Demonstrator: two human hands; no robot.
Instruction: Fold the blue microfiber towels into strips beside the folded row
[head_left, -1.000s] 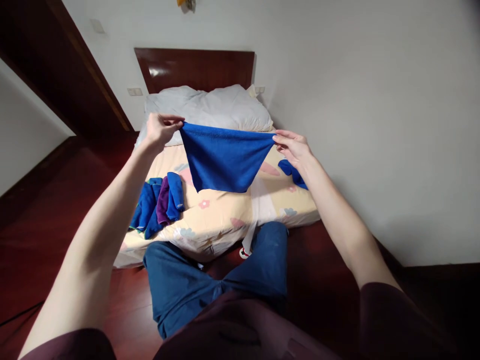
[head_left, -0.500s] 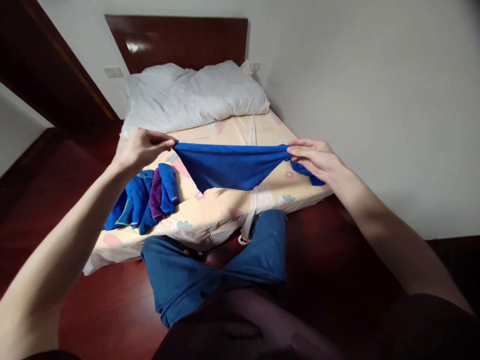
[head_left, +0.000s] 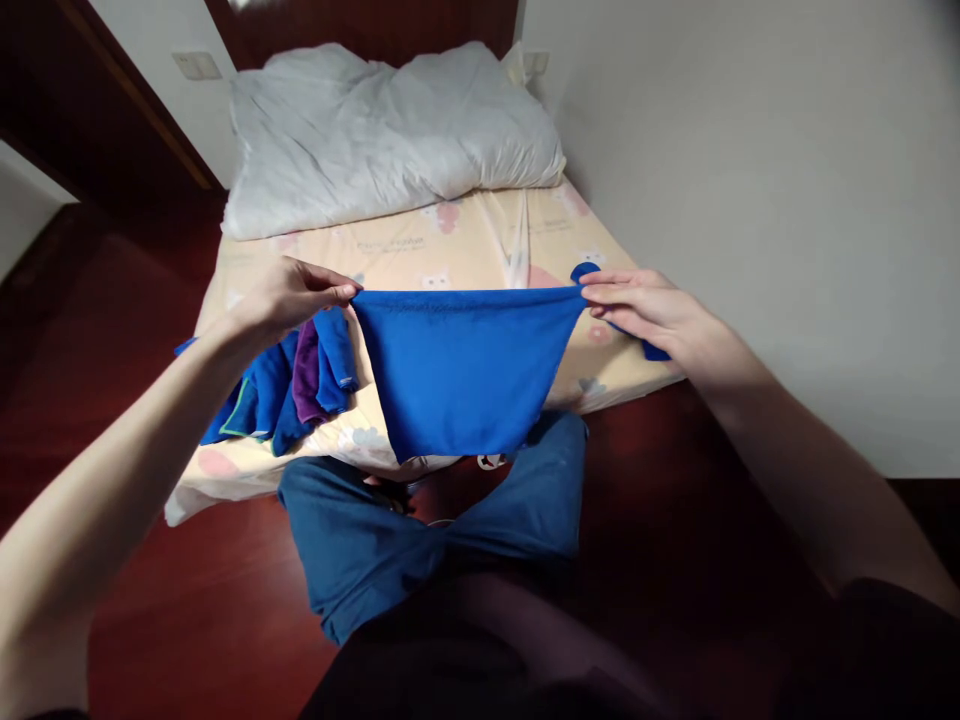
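A bright blue towel (head_left: 465, 370) hangs stretched out in the air above the near part of the bed. Its upper left corner is pinched by my left hand (head_left: 300, 295), thumb against fingers. My right hand (head_left: 641, 305) grips the upper right corner in the same way, so the top edge runs taut and level. Below my left wrist lies a bunched row of blue cloths (head_left: 274, 385), with a purple cloth (head_left: 307, 375) among them. Another blue cloth (head_left: 655, 351) rests on the bed behind my right hand, which partly hides it.
The bed (head_left: 382, 250) has a patterned cream sheet. A white quilt (head_left: 390, 130) lies heaped at its far end, before the dark headboard (head_left: 390, 25). My knees (head_left: 330, 510) touch or nearly touch the near edge. A wall (head_left: 750, 200) stands to the right.
The towel has swung down and now hangs flatter and longer, reaching lower in front of my knees. Both hands keep their corners. The view has tilted downward.
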